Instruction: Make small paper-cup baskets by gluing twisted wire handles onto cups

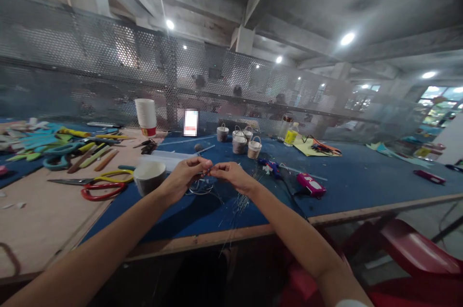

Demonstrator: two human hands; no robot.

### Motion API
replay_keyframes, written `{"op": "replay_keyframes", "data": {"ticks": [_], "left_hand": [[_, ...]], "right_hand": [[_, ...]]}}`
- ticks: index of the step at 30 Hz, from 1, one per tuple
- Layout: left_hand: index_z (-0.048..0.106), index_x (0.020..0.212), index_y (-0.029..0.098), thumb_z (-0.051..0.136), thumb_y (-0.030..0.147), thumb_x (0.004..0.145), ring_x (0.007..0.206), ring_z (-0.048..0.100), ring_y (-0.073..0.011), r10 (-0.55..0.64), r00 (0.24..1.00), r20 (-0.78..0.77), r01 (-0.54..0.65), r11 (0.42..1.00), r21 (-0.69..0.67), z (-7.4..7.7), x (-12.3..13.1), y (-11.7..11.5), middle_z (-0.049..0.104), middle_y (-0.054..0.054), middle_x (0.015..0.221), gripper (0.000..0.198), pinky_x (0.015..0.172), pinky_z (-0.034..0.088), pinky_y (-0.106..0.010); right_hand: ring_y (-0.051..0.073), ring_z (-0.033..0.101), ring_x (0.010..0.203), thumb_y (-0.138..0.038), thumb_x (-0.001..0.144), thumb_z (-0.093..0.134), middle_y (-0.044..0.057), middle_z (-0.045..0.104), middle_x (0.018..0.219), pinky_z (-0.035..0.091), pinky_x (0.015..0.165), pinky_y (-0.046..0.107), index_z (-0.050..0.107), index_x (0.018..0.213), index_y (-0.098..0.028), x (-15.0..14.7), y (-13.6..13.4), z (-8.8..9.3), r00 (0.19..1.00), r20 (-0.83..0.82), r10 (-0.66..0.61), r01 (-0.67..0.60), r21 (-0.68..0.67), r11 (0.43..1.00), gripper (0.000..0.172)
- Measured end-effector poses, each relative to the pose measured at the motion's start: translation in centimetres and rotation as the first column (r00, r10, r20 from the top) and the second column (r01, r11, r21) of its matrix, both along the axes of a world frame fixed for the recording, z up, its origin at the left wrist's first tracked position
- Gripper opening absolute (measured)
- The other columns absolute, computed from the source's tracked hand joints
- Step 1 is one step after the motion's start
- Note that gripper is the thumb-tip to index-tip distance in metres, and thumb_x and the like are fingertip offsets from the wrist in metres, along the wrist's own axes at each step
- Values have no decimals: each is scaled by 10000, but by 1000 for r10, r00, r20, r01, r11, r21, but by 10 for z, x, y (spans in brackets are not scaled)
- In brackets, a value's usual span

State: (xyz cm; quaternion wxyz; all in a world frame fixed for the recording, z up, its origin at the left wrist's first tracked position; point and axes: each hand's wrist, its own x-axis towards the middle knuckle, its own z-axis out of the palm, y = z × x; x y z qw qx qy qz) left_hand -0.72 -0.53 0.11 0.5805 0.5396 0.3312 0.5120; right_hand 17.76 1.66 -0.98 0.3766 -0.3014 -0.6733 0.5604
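Observation:
My left hand [186,176] and my right hand [233,176] meet fingertip to fingertip above the blue table mat [166,222]. Both are pinched closed; what sits between the fingers is too small to make out. Under them lies a loose coil of thin wire [202,187]. Many cut wire pieces [241,203] are scattered beside my right wrist, some poking past the table edge. A grey-sided paper cup [150,179] stands just left of my left hand. Behind the hands, several small wrapped cups with wire handles, such as this little basket [254,147], stand together.
Scissors with red and yellow handles [104,186] lie at left, near wooden tools and cut paper. A stack of paper cups [145,116] and a lit phone [191,122] stand behind. To the right are a blue glue gun [270,168], a magenta device [311,185] and a yellow-labelled bottle [291,134].

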Motion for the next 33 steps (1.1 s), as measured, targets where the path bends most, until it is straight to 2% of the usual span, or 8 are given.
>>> {"op": "replay_keyframes", "data": {"ticks": [3,6,9,11,14,20,25,33], "left_hand": [[738,812,165,802,342,712,657,569,-126,-33,999,16,33,999,-37,-3,-6,-6,663,-28,737,213,631,443,-242],[704,711,153,828,301,678,615,540,-112,9,1000,-10,-10,999,-54,-7,-8,-8,637,-13,664,196,590,415,-221],[668,645,151,845,272,654,588,520,-95,55,998,-7,-56,997,-54,-9,-6,-6,605,7,605,215,562,388,-200],[702,720,155,843,278,669,611,535,-92,47,999,15,-46,996,-83,-9,-5,-5,623,5,634,194,590,405,-194],[736,828,155,842,281,681,644,559,-94,7,999,51,0,990,-138,-9,-4,-4,655,-8,698,221,642,439,-201],[672,659,146,841,270,688,597,533,-77,11,998,57,-3,992,-126,-11,-7,-3,632,8,639,211,590,413,-182],[745,877,154,797,297,747,659,573,-91,-76,992,100,90,986,-138,-13,-8,-1,674,-13,734,200,659,449,-195],[674,640,151,812,274,722,617,552,-86,-28,999,34,31,995,-100,-11,-6,0,637,2,641,203,608,427,-188]], "right_hand": [[74,342,584,-455,735,757,-12,603,729,234,551,227,735,854,-150,-1,-1,-2,999,-3,50,-50,-13,999,328],[80,326,580,-477,762,723,-20,590,693,218,552,240,744,880,-146,-3,-4,-2,995,81,53,-57,48,997,352],[95,379,611,-493,764,711,-7,614,722,243,578,249,748,892,-147,-4,-7,-1,995,97,32,-41,100,994,371],[100,396,624,-490,766,712,0,626,744,250,586,252,748,883,-152,-5,-7,-2,997,79,28,-37,114,993,360],[90,336,589,-481,765,720,-17,582,679,218,564,256,747,868,-152,-4,-7,-2,997,66,39,-46,98,994,346],[83,331,590,-475,750,738,-13,579,691,213,562,258,744,846,-144,-6,-8,-1,998,53,25,-30,100,995,344],[81,322,591,-519,720,744,-5,581,730,202,552,253,739,860,-146,-6,-7,-3,998,-18,55,-55,1,998,399],[88,299,588,-528,745,722,-37,490,632,207,556,258,739,871,-149,-5,-10,-1,998,56,30,-34,56,998,400]]}}
